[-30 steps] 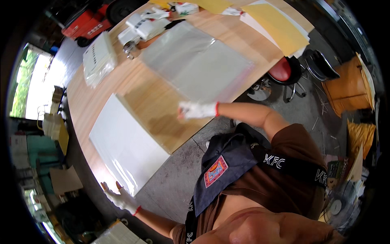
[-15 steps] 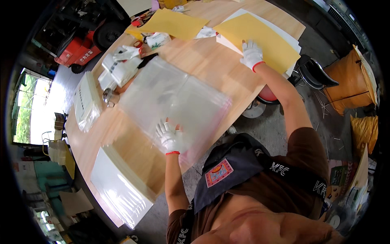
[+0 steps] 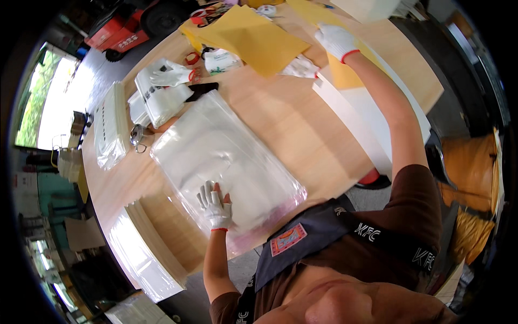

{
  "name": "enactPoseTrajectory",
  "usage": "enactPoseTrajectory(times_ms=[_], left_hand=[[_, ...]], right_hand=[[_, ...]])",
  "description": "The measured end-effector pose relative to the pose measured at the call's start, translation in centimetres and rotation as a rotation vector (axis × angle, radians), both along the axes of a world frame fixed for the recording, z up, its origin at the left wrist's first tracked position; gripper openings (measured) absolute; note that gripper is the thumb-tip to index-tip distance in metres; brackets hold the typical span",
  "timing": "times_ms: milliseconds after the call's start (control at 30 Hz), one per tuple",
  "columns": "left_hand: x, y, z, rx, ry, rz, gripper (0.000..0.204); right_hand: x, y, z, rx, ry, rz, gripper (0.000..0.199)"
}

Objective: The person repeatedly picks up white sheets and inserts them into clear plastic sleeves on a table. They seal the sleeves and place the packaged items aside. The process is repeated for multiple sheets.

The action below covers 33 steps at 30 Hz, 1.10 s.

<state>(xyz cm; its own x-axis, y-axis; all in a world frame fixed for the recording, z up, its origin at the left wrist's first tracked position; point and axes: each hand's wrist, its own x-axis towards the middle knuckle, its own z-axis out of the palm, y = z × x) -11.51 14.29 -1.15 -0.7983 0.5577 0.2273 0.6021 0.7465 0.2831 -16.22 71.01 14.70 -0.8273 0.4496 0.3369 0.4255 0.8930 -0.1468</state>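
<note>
Fingers apart, the left hand [image 3: 216, 208] lies on clear plastic sleeves [image 3: 237, 156] at the table's [image 3: 275, 116] near edge; uneven pressure could skew them. I cannot tell whether the right hand [image 3: 335, 40] grips the yellow sheet [image 3: 346, 78] toward the right corner; a tug could drag white sheets [image 3: 369, 116] beneath. A film-wrapped stack [image 3: 141, 254] sits at the near left corner; the right forearm [image 3: 386, 102] crosses the white sheets.

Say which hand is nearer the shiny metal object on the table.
Left. The left hand rests on the clear plastic stack, right of and below the shiny metal object in the picture; the right hand is farther off, at a yellow sheet.
</note>
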Motion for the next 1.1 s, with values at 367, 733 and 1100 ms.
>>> enactPoseTrajectory(times_ms=[367,733,1100], left_hand=[[-0.9,-0.2,-2.0,-0.068,-0.021,0.072,0.050],[-0.8,-0.7,-1.2,-0.036,-0.045,0.050,0.052],[0.0,-1.3,-2.0,-0.002,0.032,0.016,0.044]], right_hand=[[-25.4,-6.3,-11.3,-0.025,-0.165,0.221,0.032],[-20.0,-8.9,-9.0,-0.183,-0.113,0.268,0.043],[13.3,-2.4,-0.2,-0.480,-0.046,0.302,0.035]])
